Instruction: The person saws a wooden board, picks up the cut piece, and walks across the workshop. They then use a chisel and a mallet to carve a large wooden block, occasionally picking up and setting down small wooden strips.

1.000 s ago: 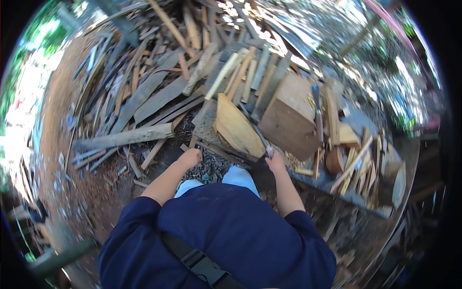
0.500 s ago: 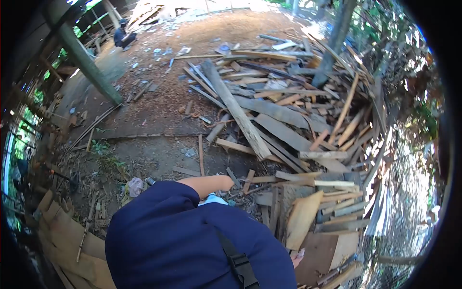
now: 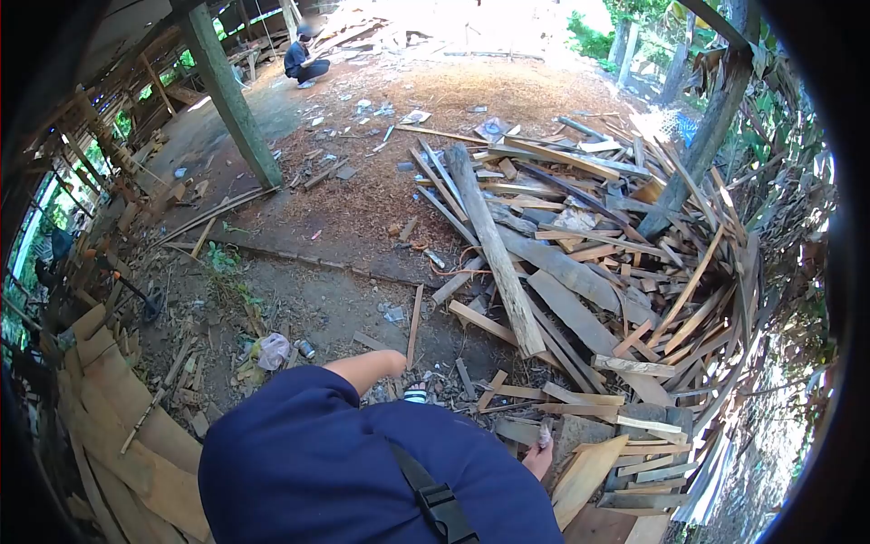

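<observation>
My right hand is low in the view, beside my dark blue shirt. Its fingers are closed on a small pale, crumpled-looking item, too small to identify. Close by on the right lies a wide light wooden board, and a grey board piece is just to the left. My left arm reaches out bent in front of me, but the left hand is hidden. Beyond my chest shows a foot in a striped sandal.
A big heap of scrap wood fills the right, with a long weathered beam across it. Posts stand at left and right. Another person squats far back. A plastic bag and can lie left.
My view has tilted up and shifted left, so the scene sits lower and further right. My right hand has come up and forward, still holding the pale item. The sandal shows more clearly.
</observation>
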`<state>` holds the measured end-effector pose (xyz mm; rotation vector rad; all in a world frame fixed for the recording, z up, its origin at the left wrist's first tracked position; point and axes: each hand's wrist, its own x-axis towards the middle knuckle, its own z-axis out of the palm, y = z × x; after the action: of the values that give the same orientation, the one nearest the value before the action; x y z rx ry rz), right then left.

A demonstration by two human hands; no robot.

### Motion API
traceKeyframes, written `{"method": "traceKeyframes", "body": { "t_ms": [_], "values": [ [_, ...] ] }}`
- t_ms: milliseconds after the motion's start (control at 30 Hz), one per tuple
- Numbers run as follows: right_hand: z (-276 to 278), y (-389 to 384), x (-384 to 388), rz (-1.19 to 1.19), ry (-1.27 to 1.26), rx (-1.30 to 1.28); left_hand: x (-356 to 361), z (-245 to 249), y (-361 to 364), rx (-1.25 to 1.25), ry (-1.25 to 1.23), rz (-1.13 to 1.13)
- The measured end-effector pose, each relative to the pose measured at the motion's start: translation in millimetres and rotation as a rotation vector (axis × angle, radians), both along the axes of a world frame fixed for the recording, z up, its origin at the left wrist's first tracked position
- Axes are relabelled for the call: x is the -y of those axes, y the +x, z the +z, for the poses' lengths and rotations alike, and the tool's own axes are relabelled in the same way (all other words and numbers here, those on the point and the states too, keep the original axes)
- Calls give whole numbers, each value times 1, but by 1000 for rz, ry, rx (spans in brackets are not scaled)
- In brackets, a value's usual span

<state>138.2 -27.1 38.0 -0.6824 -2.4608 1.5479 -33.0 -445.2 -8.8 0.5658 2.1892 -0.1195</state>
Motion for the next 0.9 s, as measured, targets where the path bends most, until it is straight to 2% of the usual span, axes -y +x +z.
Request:
{"method": "traceKeyframes", "body": {
  "t_ms": [67, 100, 133, 167, 200, 233, 267, 300, 333, 367, 433, 467, 533, 567, 600, 633, 733, 767, 833, 900],
  "values": [
    [9, 0, 2, 112, 1, 130, -22, 2, 5, -16, 52, 25],
    [10, 0, -3, 115, 2, 135, -38, 15, 10, -34, 137, 170],
    [10, 0, -11, 189, 81, 87, -48, 30, 18, -52, 221, 315],
    [12, 1, -17, 263, 161, 40, -53, 34, 27, -44, 223, 319],
    [40, -1, -17, 274, 128, 20, -59, 39, 34, -43, 332, 409],
    [41, 0, -24, 278, 137, 22, -67, 43, 40, -45, 446, 500],
    [41, -2, -34, 265, 169, -2, -74, 64, 47, 9, 418, 567],
    [40, -6, -45, 253, 203, -31, -72, 52, 48, 3, 434, 569],
    [29, -9, -56, 225, 283, -167, -67, 30, 50, 29, 343, 426],
    [30, -15, -64, 229, 291, -173, -62, 14, 51, 54, 246, 284],
    [35, -21, -68, 13, -114, -92, -55, 8, 56, 55, 156, 243],
    [38, -23, -67, 13, -119, -87, -52, 5, 58, 57, 61, 197],
    [51, -28, -61, -141, -421, -148, -51, 2, 55, 77, 34, 208],
    [42, -26, -64, -148, -423, -145, -54, 1, 52, 92, 15, 220],
    [27, -25, -71, -105, -541, -16, -59, 3, 47, 76, 9, 98],
    [25, -24, -73, -59, -656, 115, -68, 14, 44, 78, 10, 94],
    [32, -9, -68, -104, -897, 221, -98, 56, 41, 53, 108, 223],
    [33, -4, -67, -120, -1025, 241, -104, 51, 38, 50, 110, 222],
    [23, 4, -67, -61, -1027, 214, -112, 24, 31, 30, 197, 86],
    [16, 10, -65, -57, -894, 212, -118, 12, 26, 50, 194, 74]
  ]
}}
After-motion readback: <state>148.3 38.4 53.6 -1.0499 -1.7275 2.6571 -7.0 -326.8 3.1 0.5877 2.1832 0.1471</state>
